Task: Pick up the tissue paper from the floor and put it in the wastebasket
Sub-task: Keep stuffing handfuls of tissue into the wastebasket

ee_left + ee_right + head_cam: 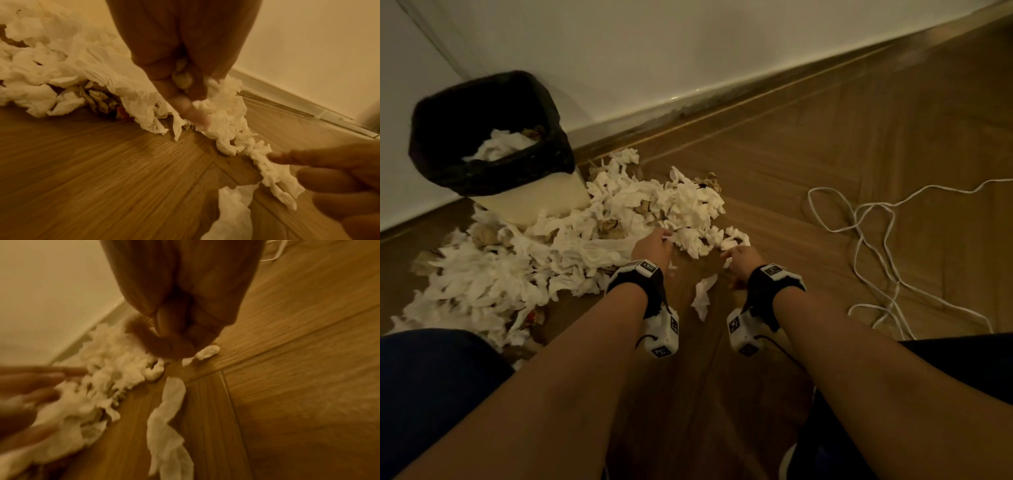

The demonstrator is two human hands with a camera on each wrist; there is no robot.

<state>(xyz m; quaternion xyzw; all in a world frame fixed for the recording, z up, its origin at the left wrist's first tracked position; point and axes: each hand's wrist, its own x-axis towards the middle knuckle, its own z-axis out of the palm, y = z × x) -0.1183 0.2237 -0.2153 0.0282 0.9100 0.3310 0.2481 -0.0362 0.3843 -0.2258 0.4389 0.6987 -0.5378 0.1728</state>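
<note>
Both forearms [585, 359] are reaching mid-frame: left hand [652, 247] is pinching tissue paper [688, 236] from the pile, right hand [741, 258] is curling fingers round a scrap [206, 352]; wastebasket [448, 137] is sitting upper left.

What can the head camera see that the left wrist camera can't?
Only the head view shows the wastebasket with its black liner, tissue already inside, and the white cord on the floor. Only the left wrist view shows, close up, the left hand with its fingers pressed into the tissue. Both show the tissue pile, the right hand and the wooden floor.

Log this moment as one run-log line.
left hand: grips tissue | right hand: at pile edge, grip unclear | wastebasket: part filled
</note>
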